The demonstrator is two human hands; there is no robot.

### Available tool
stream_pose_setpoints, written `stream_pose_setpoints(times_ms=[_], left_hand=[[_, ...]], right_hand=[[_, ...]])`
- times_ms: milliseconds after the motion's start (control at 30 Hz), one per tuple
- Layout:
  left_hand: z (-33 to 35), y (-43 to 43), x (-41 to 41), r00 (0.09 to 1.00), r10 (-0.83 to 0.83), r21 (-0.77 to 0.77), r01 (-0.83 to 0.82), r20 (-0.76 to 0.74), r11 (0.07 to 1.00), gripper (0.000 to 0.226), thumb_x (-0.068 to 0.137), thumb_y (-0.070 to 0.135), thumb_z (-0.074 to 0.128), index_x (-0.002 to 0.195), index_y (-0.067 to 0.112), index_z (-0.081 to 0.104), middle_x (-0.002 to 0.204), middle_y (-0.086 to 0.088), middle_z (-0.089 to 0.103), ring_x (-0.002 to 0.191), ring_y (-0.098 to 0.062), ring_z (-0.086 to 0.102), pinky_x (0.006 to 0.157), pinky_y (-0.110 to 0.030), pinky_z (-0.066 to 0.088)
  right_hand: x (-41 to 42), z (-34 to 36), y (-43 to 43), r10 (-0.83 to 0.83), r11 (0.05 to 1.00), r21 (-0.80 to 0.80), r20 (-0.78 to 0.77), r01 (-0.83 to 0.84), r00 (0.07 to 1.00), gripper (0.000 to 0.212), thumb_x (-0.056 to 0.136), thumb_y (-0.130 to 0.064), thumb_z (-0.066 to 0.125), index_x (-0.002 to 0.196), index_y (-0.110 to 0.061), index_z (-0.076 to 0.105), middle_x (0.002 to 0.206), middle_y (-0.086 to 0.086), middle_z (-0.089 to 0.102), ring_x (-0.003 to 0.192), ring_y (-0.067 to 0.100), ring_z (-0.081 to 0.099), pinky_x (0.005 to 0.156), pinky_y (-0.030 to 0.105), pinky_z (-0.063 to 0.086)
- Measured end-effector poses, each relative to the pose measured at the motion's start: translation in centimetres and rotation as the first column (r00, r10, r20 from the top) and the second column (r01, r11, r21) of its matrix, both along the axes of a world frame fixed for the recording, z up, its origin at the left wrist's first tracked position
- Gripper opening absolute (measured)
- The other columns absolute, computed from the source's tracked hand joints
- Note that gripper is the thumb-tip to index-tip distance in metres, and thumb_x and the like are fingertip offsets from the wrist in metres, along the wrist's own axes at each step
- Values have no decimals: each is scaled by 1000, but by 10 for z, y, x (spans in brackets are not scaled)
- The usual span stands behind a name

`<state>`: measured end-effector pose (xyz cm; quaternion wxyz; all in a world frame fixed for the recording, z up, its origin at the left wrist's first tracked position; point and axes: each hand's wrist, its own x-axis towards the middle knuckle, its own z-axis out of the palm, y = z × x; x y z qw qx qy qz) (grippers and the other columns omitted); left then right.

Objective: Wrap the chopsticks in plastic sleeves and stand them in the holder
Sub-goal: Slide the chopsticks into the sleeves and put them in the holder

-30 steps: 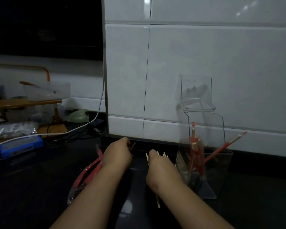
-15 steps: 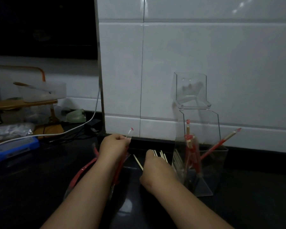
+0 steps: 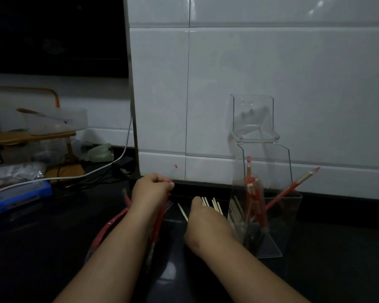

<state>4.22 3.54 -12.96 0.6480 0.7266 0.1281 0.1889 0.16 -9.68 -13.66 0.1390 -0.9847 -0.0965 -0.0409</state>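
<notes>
The left hand (image 3: 150,191) is closed in a pinch on a clear, red-printed sleeve (image 3: 159,217). The sleeve's long axis runs from beside the forearm up through the fingers. A small red-marked end shows just above the fingers, pointing up and away at the tiled wall (image 3: 228,73). Under that forearm a pile of spare sleeves (image 3: 109,228) lies on the dark counter (image 3: 53,248).

The right hand (image 3: 206,226) is just beside the left, knuckles up, with its fingers curled down round a bunch of bare chopsticks (image 3: 214,205). Their tips fan out past the hand and point away toward the wall. A loose chopstick (image 3: 182,212) lies slanted on the counter between the hands.

The clear holder (image 3: 287,215) stands just right of the right hand, near the wall, with its lid tipped up. Inside, wrapped chopsticks (image 3: 253,193) stand nearly upright. One leaning chopstick (image 3: 293,186) tilts right, with its tip past the rim.
</notes>
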Motion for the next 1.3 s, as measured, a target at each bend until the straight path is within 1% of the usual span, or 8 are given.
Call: stream_pose_setpoints(times_ms=[200, 367, 533, 700, 833, 967, 1167, 1300], left_hand=[[-3, 2, 3, 1000, 7, -39, -6, 21, 999, 19, 86, 17, 70, 68, 13, 69, 69, -11, 68, 69, -27, 65, 76, -51, 58], [-1, 1, 3, 1000, -4, -20, 5, 24, 1000, 14, 89, 16, 68, 77, 10, 71, 79, -14, 70, 75, -26, 66, 72, -41, 55], [0, 0, 2, 968, -238, -236, 213, -82, 948, 18, 87, 12, 66, 70, 14, 72, 85, -15, 65, 80, -28, 58, 84, -41, 49], [3, -1, -1, 929, -370, -298, 352, -7, 888, 12, 93, 12, 60, 86, 8, 69, 90, -10, 74, 77, -18, 62, 71, -29, 44], [3, -4, 0, 958, -277, -333, 283, 67, 899, 20, 94, 8, 58, 78, 6, 71, 79, -9, 72, 70, -18, 62, 68, -31, 45], [6, 1, 1, 976, -198, -415, 217, 90, 884, 27, 93, 11, 59, 69, 11, 72, 80, -10, 72, 76, -27, 59, 75, -40, 45], [7, -2, 1, 984, -121, -464, 169, 131, 870, 9, 93, 11, 65, 85, 11, 68, 59, 0, 61, 62, -18, 53, 62, -31, 45], [10, 2, -2, 976, 21, -379, 65, 218, 923, 10, 90, 12, 70, 90, 21, 74, 90, -1, 73, 88, -18, 66, 81, -37, 54]], right_hand=[[1, 1, -1, -28, 996, 83, -32, 30, 999, 54, 88, -16, 62, 129, -11, 28, 114, 10, 64, 104, 30, 63, 75, 36, 46], [0, 10, -3, -39, 979, 200, 11, 36, 999, 51, 85, -22, 63, 123, -15, 31, 112, 8, 62, 101, 29, 63, 74, 34, 45], [-2, 13, -8, -59, 901, 431, 22, 43, 998, 48, 76, -26, 66, 108, -25, 31, 99, 1, 62, 91, 24, 62, 73, 33, 49], [2, 10, -7, 27, 837, 547, -31, -6, 999, 47, 71, -25, 68, 102, -28, 33, 87, 1, 64, 75, 19, 61, 60, 29, 42], [-1, 9, -6, 120, 706, 704, -11, -78, 993, 27, 75, -13, 64, 85, -25, 42, 66, -4, 57, 57, 16, 55, 61, 34, 50], [-9, 17, -5, 245, 472, 879, -61, -64, 968, 23, 89, 5, 47, 91, -16, 56, 72, 7, 64, 56, 17, 59, 54, 32, 53], [-6, 13, -6, 205, 463, 865, 110, -195, 973, 38, 85, 10, 62, 82, -26, 69, 69, -7, 70, 70, 9, 67, 70, 18, 55], [-5, 8, -9, 71, 552, 783, 298, -286, 952, 25, 85, -13, 74, 82, -34, 62, 76, -9, 66, 73, 6, 61, 66, 13, 47]])
